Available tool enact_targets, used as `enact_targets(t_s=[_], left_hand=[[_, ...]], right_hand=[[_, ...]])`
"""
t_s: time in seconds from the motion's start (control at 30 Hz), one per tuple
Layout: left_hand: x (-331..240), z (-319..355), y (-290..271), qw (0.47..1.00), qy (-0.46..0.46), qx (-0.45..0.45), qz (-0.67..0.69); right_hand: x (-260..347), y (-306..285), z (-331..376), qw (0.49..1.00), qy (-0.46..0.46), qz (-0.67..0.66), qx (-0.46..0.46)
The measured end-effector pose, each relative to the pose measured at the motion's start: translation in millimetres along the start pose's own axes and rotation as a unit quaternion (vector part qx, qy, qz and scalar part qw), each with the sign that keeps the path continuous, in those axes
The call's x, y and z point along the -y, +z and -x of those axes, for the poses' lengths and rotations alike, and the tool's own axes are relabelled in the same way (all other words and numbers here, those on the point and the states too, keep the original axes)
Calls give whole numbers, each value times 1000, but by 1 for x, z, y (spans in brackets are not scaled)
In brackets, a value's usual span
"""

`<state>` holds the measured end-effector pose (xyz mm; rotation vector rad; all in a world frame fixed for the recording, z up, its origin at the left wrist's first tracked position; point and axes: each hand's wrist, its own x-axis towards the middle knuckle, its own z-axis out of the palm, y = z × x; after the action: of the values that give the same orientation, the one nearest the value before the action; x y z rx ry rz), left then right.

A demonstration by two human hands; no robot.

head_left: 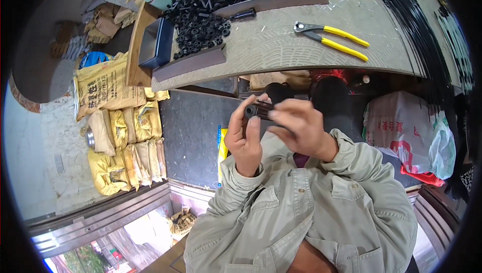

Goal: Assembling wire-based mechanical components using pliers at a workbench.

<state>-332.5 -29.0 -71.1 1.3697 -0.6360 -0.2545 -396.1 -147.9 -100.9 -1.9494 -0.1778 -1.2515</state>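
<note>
In front of my chest, my left hand [243,140] holds a small black tubular plastic part [250,111], its fingers and thumb closed around one end. A round hole shows in that end. My right hand [305,127] is at the other end of the part, its fingers bent in against it and somewhat blurred; they hide that end. On the bench beyond lie end-cutting pliers [334,39] with yellow handles, jaws toward the left. A similar black part [243,15] lies beside the heap of small black parts [201,27].
The worktop [271,47] has its front edge just beyond my hands. Metal strips [273,5] fence the heap; a blue bin [156,43] stands left. Long black rods [406,27] lie right. Yellow sacks [125,147] are stacked at left, and a plastic bag [399,127] sits at right.
</note>
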Motion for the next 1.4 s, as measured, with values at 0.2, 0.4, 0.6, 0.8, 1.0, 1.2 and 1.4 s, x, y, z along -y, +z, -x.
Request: enact_targets(t_s=[0.2,0.4,0.6,0.8,1.0,1.2,1.4], left_hand=[[0,2,-10,989,107,53,-84],[1,-5,-7,981,137,80,-109],[7,-15,3,987,65,147,14],[12,-22,6,977,124,176,-8],[18,-18,15,976,77,172,112],[9,-3,27,983,44,161,75],[12,-9,24,985,25,158,72]], right_hand=[[-1,4,4,993,107,-38,21],[-13,-5,7,991,89,-80,62],[-24,-12,-1,975,91,-192,71],[-28,-23,3,966,89,-195,141],[-27,-66,-28,902,284,-285,154],[24,-50,-56,887,354,-287,82],[14,-44,-47,859,369,-354,-9]])
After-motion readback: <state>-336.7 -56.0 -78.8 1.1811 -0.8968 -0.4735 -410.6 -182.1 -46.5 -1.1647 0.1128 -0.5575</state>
